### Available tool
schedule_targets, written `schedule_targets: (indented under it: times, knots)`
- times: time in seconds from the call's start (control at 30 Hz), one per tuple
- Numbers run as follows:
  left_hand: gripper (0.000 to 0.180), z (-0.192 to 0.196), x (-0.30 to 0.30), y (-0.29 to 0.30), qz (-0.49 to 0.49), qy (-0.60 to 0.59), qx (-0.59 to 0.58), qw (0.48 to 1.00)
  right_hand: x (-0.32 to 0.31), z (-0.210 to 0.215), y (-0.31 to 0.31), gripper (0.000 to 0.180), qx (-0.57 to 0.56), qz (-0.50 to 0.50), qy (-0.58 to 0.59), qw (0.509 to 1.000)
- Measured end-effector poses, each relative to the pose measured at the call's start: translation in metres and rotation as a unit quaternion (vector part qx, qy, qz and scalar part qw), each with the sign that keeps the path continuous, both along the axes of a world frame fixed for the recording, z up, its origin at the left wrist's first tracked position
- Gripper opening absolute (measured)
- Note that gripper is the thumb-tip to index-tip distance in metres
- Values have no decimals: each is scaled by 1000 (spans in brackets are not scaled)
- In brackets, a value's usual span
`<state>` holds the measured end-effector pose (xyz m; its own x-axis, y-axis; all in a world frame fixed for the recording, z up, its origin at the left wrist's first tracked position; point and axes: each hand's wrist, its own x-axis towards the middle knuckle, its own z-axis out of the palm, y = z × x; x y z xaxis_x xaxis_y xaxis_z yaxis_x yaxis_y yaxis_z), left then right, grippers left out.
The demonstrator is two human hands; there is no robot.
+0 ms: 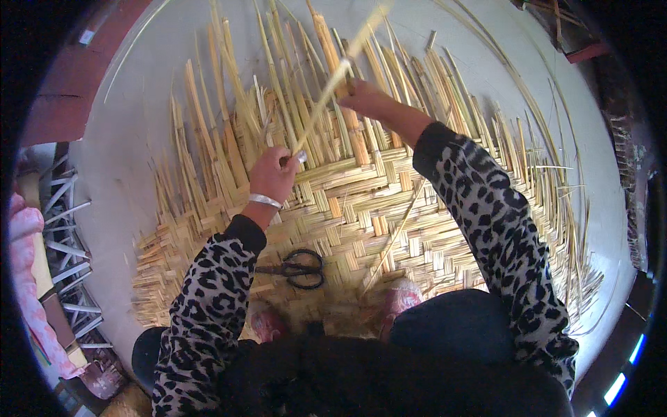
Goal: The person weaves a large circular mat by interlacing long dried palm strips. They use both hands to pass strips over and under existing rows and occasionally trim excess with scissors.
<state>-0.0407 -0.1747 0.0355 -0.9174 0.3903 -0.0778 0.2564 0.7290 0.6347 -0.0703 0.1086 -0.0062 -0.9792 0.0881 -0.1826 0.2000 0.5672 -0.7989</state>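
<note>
A woven mat of split bamboo (361, 208) lies on the floor below me, its loose strip ends fanning out on the far side. My left hand (273, 178), with a silvery ring and bracelet, is closed on a long pale bamboo strip (321, 104) that slants up to the right and blurs at its far end. My right hand (366, 101) is curled over the upright strips, just right of that strip and over a thicker brown bamboo slat (353, 128). What its fingers grip is hidden. Black-handled scissors (302, 269) rest on the mat, nearer me than my left hand.
My pink shoes (399, 302) press on the mat's near part. A loose thin strip (396, 240) crosses the weave. Long strips (514, 73) curve along the right side. A metal rack (68, 243) and pink cloth (26, 250) stand at the left, beyond the grey floor (114, 215).
</note>
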Motion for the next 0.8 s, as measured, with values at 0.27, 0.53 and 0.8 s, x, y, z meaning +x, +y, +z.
schedule_targets:
  times: [0.27,0.53,0.8]
  knots:
    - [33,-30,-13,-3,66,-14,56,996,-18,14,3,33,-141,-33,-166,975]
    - [34,-44,-18,-7,74,-68,73,992,-11,10,-6,26,-210,-35,-175,961]
    - [30,-43,-16,-7,77,-126,147,978,11,38,-15,38,-109,-54,-212,970]
